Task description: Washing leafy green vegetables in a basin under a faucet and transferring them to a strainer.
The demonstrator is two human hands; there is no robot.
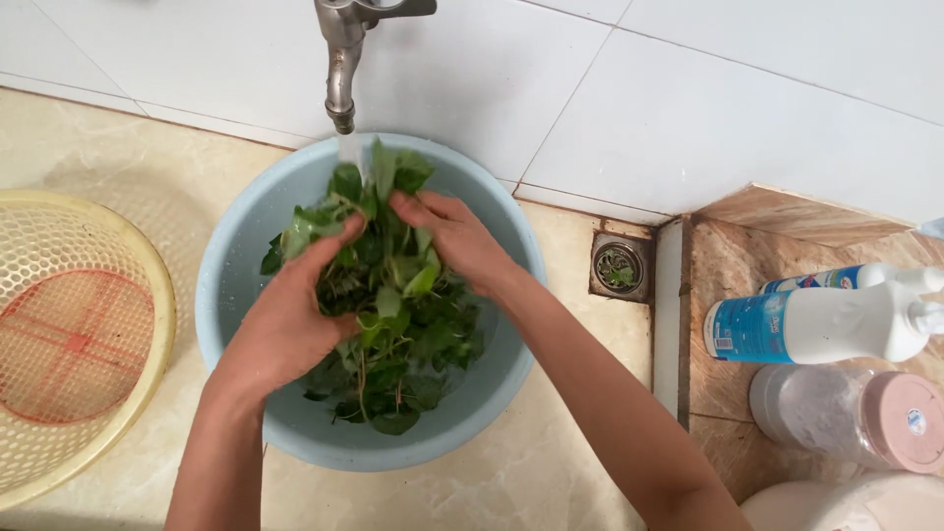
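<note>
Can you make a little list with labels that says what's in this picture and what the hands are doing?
Place: tiled floor by a white tiled wall
Left hand: gripping the green leafy vegetables
Right hand: gripping the same greens
Container: round light-blue plastic basin
Water: running from the metal tap
Left side: yellow plastic mesh basket
Right side: white bottles lying down, floor drain
</note>
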